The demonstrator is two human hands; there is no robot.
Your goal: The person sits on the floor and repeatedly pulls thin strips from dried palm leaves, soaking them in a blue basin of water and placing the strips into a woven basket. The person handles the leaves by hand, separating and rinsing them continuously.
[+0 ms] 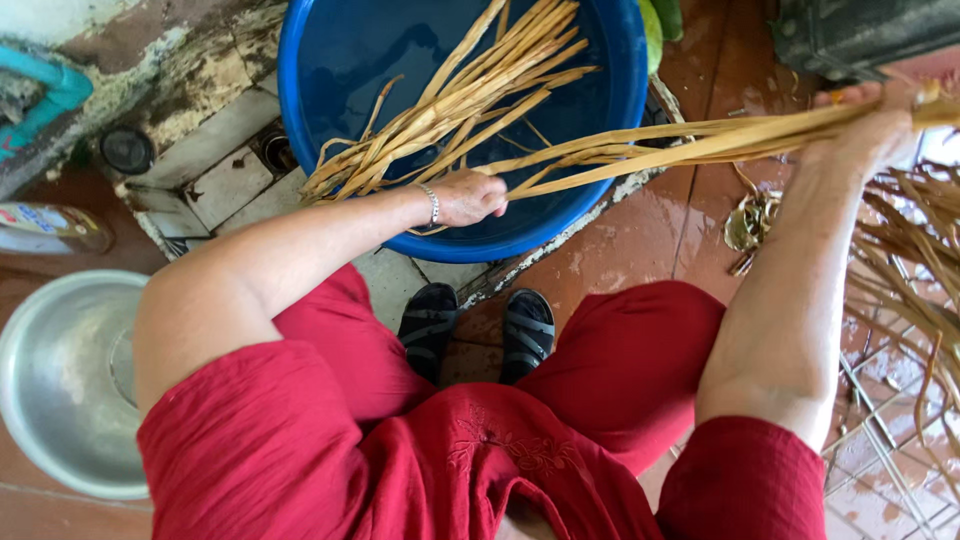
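Tan reed strips [640, 150] — both hands grasping: left hand [470, 197] over blue basin [600, 60], right hand [870, 125] gripping bundle end.

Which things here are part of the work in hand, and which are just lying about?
In use:
- left hand gripping the long tan strips
- right hand holding the strips' other end
- blue basin with more strips resting in it

Lying about:
- metal bowl
- heap of dried strips on the tiled floor
- turquoise pipe
- floor drain
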